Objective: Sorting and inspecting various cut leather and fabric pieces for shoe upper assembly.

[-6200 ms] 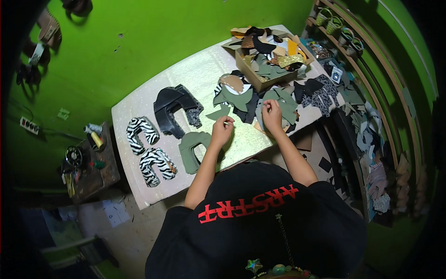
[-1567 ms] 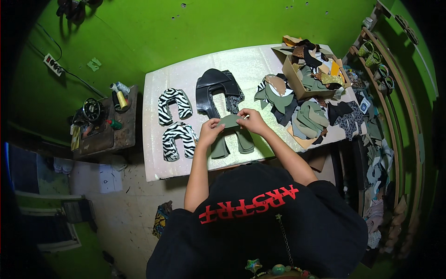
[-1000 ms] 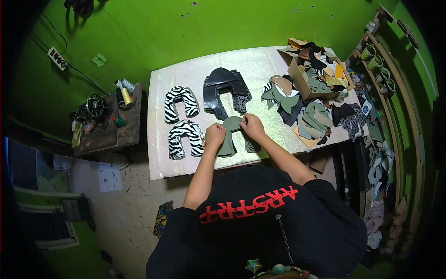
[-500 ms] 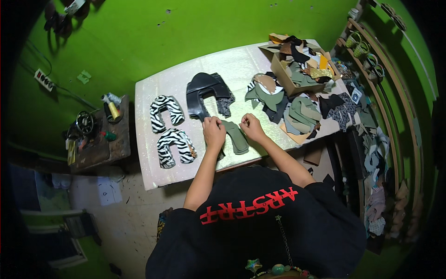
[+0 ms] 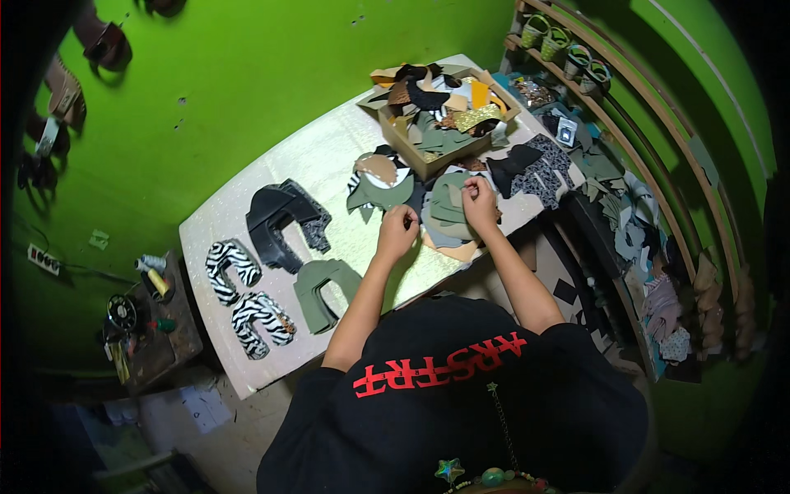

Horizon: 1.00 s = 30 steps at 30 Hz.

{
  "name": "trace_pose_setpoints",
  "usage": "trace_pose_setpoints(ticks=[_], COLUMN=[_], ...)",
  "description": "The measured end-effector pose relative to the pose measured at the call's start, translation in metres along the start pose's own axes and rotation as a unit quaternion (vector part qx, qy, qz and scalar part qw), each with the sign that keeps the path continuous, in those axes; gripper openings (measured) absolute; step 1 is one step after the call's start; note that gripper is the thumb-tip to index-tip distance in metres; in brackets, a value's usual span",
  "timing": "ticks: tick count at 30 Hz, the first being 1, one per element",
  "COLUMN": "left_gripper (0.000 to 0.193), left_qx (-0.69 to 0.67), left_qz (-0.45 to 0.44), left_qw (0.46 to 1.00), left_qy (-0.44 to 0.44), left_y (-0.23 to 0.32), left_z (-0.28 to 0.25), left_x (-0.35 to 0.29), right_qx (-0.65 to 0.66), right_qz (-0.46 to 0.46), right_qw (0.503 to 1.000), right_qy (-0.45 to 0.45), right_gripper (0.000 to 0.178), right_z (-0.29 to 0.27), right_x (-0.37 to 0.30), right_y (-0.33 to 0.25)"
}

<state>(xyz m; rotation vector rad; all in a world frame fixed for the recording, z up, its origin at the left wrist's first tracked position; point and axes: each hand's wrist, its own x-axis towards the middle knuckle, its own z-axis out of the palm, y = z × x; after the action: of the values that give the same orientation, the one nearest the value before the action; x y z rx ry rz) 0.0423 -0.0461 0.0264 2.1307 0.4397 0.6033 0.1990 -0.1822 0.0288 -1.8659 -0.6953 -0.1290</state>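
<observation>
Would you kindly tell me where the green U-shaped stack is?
In the head view, the green U-shaped stack lies on the near left part of the table, between the zebra-striped stacks and the left forearm.

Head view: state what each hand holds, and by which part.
The right hand is at the green pieces; whether it grips one, and where, cannot be told. No held thing shows in the left hand.

Green wall (image 5: 271, 90) rises behind the pale table (image 5: 304, 156), dark stand (image 5: 169, 350) sits left of it, wooden rack (image 5: 566, 76) runs along its right, floor (image 5: 255, 424) shows below, light gleams across the table
</observation>
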Motion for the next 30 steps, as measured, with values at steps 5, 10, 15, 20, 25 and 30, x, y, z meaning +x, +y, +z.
trace_pose_setpoints(ticks=[5,10,15,20,25,30], left_gripper=[0.021,0.032,0.033,0.033,0.039,0.041], left_qx=[0.028,0.005,-0.001,0.039,0.106,0.133], left_qz=[0.051,0.048,0.03,0.016,0.004,-0.013], left_qw=[0.998,0.996,0.996,0.994,0.979,0.973], left_qy=[-0.029,-0.07,-0.088,-0.099,-0.174,-0.189], left_y=[0.021,0.036,0.04,0.041,0.041,0.044], left_z=[0.035,0.056,0.066,0.071,0.078,0.08], left_x=[0.021,0.032,0.036,0.037,0.037,0.037], right_qx=[-0.193,-0.285,-0.361,-0.391,-0.405,-0.357], right_qz=[0.007,-0.028,-0.03,-0.005,0.006,-0.005], right_qw=[0.981,0.943,0.893,0.87,0.857,0.89], right_qy=[-0.024,-0.17,-0.269,-0.299,-0.319,-0.285], right_gripper=[0.016,0.026,0.032,0.032,0.023,0.014], right_z=[-0.034,-0.042,-0.036,-0.034,-0.04,-0.053], right_x=[0.033,0.063,0.079,0.085,0.092,0.098], right_y=[0.038,0.058,0.074,0.076,0.066,0.058])
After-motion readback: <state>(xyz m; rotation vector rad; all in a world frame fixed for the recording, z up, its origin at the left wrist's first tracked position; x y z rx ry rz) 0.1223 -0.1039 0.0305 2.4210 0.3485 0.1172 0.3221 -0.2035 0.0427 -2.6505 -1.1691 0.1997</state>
